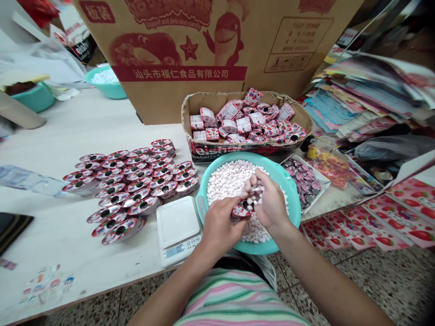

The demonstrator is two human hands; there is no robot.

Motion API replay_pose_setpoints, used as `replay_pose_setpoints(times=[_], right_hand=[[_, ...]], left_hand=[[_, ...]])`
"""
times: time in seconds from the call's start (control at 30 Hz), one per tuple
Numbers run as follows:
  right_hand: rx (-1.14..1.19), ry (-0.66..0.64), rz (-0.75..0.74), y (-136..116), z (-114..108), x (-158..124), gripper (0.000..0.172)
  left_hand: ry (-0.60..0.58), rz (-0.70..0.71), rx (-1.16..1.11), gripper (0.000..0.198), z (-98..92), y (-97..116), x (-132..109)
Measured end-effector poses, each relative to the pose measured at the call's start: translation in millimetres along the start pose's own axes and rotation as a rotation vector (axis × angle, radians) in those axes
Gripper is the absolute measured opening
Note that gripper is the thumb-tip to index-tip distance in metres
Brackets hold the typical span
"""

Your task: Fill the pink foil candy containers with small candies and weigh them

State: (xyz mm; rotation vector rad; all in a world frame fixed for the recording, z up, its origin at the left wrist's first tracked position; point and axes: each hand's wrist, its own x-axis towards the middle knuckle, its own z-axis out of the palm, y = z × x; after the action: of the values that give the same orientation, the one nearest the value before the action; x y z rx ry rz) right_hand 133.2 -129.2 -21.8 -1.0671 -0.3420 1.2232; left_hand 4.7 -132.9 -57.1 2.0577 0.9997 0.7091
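Note:
My left hand (222,222) is closed around a small red-and-white candy box (240,209) with a dark round hole in its top. Right beside that hole, my right hand (270,199) curls around a handful of white candies (255,195). Both hands are over a turquoise basin (292,181) full of small whitish candies (227,179). Just left of the basin lies a white digital scale (178,222), its display lit. Rows of similar candy boxes (136,183), holes facing up, stand on the table further left.
Behind the basin, a cut-down carton (244,151) holds many flat candy boxes. Pinkish round caps (302,179) fill a white tray to the right. A large cardboard box (190,99) stands at the back. Stacked printed sheets (360,95) are at right, a plastic bottle (30,179) at left.

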Motion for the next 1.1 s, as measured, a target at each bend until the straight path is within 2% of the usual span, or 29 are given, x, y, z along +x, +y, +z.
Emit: replay_pose_setpoints(times=[0.23, 0.6, 0.87, 1.1], right_hand=[[0.037, -0.026, -0.006, 1.2, 0.6, 1.1, 0.040], [-0.006, -0.019, 0.003, -3.4, 2.4, -3.4, 0.036], [0.069, -0.055, 0.007, -4.5, 6.7, -6.5, 0.036], [0.015, -0.050, -0.016, -3.4, 5.3, -5.5, 0.036]], left_hand=[[0.015, -0.003, -0.006, 0.043, 0.5, -2.6, 0.1], [0.015, -0.016, -0.049, 0.043, 2.2, -0.8, 1.3], [0.035, 0.003, -0.087, 0.042, 3.8, 1.5, 2.7], [0.035, -0.009, -0.094, 0.041, 4.0, 1.3, 1.4]])
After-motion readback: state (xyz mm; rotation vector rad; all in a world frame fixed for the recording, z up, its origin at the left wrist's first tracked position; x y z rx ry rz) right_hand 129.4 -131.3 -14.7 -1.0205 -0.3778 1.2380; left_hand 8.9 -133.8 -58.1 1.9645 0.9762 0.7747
